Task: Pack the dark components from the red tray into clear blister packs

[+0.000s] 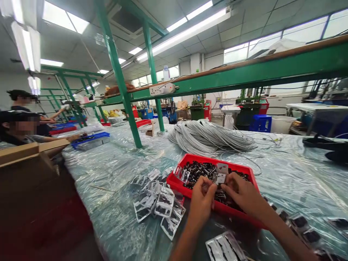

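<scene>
My left hand [201, 198] and my right hand [243, 194] meet over a red tray [187, 159], fingers closed in a pinch. Between their fingertips is a small silvery square piece [220, 178]; a second similar square [222, 168] shows just behind it. Many small black parts [199, 170] with shiny edges fill the tray. Left of the tray lies a loose pile of flat silver-framed pieces [164, 203] with dark middles. More striped silver pieces [225, 248] lie close to me, below my wrists.
Behind the tray rests a big coil of grey cable [209, 137]. Green posts [132, 119] rise from the plastic-covered table [114, 188]. Black parts [300, 222] line the right. A cardboard box [20, 156] stands left, near co-workers and a blue tray [102, 135].
</scene>
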`<act>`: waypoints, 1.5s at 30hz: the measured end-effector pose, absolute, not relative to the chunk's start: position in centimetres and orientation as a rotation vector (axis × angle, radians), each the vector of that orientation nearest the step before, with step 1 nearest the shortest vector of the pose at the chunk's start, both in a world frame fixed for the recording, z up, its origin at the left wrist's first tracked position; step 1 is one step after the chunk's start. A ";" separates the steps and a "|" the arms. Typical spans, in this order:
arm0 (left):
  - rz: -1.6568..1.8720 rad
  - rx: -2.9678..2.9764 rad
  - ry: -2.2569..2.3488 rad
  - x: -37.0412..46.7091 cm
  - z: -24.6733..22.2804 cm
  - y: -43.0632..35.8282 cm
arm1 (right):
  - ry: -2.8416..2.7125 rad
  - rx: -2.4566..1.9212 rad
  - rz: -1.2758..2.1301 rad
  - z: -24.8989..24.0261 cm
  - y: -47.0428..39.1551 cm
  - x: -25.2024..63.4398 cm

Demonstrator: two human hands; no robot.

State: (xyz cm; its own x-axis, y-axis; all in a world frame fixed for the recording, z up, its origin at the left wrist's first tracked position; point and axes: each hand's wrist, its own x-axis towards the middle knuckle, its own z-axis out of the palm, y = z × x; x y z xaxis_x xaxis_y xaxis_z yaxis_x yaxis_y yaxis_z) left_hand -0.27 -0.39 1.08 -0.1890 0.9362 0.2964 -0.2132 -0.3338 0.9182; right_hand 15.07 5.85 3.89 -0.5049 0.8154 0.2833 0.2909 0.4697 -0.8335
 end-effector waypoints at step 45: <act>2.575 0.244 1.147 -9.4 2.6 0.3 | -2.995 -0.736 0.712 1.9 -0.5 14.0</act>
